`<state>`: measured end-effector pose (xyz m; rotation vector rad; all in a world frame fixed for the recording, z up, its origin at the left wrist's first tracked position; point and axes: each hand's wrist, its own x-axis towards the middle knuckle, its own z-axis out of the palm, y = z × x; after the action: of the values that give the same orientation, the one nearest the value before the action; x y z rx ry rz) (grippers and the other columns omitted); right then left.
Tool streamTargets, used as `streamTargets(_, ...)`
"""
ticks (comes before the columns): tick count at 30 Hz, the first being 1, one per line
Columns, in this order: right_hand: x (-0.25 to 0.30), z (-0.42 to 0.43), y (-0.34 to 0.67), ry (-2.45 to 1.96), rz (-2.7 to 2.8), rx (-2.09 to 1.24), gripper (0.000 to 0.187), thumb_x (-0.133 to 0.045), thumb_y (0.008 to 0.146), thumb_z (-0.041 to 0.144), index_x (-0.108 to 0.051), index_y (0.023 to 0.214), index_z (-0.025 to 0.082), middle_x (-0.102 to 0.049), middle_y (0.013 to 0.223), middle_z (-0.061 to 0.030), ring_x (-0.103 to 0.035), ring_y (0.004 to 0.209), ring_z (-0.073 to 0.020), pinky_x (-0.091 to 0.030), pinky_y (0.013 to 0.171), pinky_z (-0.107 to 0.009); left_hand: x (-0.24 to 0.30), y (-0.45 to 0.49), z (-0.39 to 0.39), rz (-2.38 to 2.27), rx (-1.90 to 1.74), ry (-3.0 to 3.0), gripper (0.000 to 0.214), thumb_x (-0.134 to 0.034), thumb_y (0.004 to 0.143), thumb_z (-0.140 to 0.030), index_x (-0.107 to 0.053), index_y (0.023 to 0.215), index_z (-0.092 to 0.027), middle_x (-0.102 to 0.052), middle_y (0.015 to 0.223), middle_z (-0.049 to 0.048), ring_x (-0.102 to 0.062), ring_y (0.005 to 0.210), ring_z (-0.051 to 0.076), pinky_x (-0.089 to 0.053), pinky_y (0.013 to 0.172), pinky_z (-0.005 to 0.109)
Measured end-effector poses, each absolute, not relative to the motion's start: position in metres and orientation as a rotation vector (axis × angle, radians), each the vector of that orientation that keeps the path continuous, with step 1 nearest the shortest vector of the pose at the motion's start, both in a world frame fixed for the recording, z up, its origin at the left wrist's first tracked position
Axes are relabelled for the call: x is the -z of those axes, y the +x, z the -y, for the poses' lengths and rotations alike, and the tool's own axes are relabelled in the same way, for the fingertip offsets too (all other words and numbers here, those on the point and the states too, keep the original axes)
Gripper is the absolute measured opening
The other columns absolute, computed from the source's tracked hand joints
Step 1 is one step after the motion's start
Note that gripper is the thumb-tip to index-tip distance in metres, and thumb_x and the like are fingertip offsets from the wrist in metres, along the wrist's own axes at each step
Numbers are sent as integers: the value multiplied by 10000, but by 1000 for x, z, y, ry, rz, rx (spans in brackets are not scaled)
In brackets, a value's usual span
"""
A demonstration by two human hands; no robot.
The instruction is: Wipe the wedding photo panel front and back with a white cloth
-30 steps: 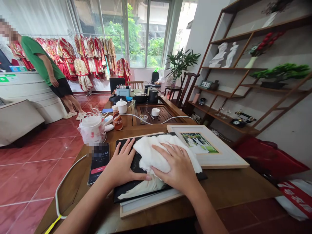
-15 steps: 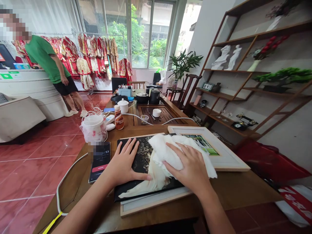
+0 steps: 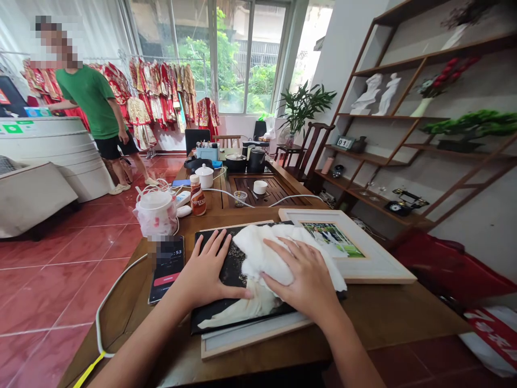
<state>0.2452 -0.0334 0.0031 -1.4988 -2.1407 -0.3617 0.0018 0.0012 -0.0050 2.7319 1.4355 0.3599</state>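
Note:
A dark glossy picture panel lies on a pale wooden frame at the near edge of the wooden table. My left hand lies flat on the panel's left part, fingers spread. My right hand presses a white cloth down on the panel, fingers stretched over the cloth. A second framed photo in a light frame lies just right of the cloth.
A phone with a lit screen lies left of the panel, a white cable trailing off the table. Behind stand a bagged container, a bottle and a tea tray. A person in green stands far left. Shelves line the right wall.
My right hand slid the cloth to the right over the panel, then back toward the left. My left hand stayed put. The person in green straightened up and stepped right.

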Motion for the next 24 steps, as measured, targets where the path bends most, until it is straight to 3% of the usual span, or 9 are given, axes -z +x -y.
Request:
streamTargets(11, 7, 27, 282, -1636, 1988, 516, 544, -567, 818, 529, -513, 1315, 315, -594, 1241, -46, -523, 1097, -295, -379, 908, -459, 5, -1, -1, -1423, -388, 2723, 1167, -432, 667, -878, -150, 1519, -134, -183, 1567, 145, -107, 1443, 350, -90, 1143, 576)
streamTargets(24, -6, 38, 219, -1421, 2184, 255, 594, -579, 791, 570, -504, 1330, 331, -539, 1332, -43, -444, 1211, -311, -303, 1012, -493, 5, 7, -1, -1410, -384, 2748, 1035, -471, 710, -824, -245, 1499, -192, -179, 1576, 124, -76, 1445, 358, -116, 1137, 576)
